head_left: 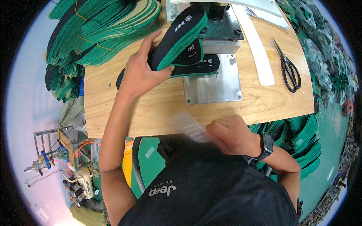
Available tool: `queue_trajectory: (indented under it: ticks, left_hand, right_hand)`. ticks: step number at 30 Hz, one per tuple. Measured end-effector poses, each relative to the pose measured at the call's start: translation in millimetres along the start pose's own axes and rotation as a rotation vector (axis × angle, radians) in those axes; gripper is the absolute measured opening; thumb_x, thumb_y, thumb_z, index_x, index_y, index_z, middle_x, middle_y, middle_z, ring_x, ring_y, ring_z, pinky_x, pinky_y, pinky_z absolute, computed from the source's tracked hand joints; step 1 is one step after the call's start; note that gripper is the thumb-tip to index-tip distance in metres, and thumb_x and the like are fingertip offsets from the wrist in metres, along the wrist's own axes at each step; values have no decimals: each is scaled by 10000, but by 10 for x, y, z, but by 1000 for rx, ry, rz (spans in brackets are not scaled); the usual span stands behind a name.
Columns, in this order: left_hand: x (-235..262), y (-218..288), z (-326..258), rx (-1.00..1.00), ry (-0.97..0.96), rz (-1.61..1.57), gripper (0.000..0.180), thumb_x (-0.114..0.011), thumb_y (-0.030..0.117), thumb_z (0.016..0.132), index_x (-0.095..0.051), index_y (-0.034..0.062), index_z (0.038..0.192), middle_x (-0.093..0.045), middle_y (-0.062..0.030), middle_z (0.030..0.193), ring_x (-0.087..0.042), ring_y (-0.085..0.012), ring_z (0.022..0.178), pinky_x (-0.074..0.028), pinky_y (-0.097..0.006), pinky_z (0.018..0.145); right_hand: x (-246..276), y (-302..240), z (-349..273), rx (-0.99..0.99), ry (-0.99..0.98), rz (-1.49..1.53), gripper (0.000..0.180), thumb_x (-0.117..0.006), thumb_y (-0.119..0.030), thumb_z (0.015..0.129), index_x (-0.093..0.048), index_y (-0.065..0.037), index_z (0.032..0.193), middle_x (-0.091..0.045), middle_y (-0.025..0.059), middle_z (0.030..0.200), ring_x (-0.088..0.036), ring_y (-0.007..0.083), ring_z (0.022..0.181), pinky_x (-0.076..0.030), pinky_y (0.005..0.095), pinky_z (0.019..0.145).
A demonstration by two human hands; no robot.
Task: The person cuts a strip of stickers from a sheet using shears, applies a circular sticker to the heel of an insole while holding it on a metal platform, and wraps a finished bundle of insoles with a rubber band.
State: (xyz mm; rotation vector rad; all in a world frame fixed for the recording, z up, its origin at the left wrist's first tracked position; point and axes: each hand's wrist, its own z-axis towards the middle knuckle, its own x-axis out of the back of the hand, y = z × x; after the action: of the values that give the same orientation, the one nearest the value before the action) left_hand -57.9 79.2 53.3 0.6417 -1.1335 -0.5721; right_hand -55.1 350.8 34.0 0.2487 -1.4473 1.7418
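My left hand (138,74) is closed round a small stack of black insoles (174,40) with green edges, held tilted above the wooden table. White marks show on their black faces. Below them, another black insole (205,64) lies partly across a metal plate (213,90), its other end behind my left hand. My right hand (230,133), with a watch on the wrist, is closed on a translucent sheet (188,127) with small white marks. That sheet is close to the table's front edge and blurred by motion.
A dark press head (222,32) stands over the plate. Bundled insoles (98,35) are piled at the far left. Black scissors (289,71), a yellow rubber band (271,55) and a white strip (258,56) lie on the right. More green insoles (301,141) sit below the table's right side.
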Motion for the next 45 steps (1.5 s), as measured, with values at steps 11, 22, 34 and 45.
queue_trajectory:
  ticks: [11, 22, 34, 45]
  left_hand:
    - [-23, 250, -622, -359, -6, -178, 545, -818, 228, 628, -601, 24, 1085, -614, -109, 980, -561, -291, 968, -442, -389, 854]
    - [-804, 561, -967, 376, -59, -1094, 104, -558, 64, 916, -559, 11, 1005, -603, -31, 855, -565, -68, 724, -456, -200, 621]
    - [-969, 642, -866, 376, -206, -926, 145, -577, 119, 912, -574, 1, 996, -609, -32, 788, -592, -88, 673, -496, -217, 555]
    - [-1014, 799, -810, 399, -115, -968, 166, -566, 165, 934, -571, 13, 999, -605, -33, 769, -579, -73, 620, -464, -208, 551]
  right_hand:
    - [4, -184, -88, -130, 270, 135, 76, -570, -118, 885, -568, -54, 926, -565, 154, 663, -558, 367, 577, -424, 439, 496]
    - [1386, 1124, -816, -514, 595, -866, 293, -568, -109, 849, -540, -6, 1123, -569, 159, 1076, -538, 283, 977, -431, 371, 864]
    - [1793, 1230, -897, -798, 400, -651, 477, -626, -140, 791, -508, 37, 1218, -610, 214, 957, -594, 312, 840, -476, 373, 754]
    - [445, 45, -853, -437, 888, 1087, 509, -616, -172, 871, -414, -3, 1306, -604, 156, 1019, -569, 180, 777, -448, 246, 655]
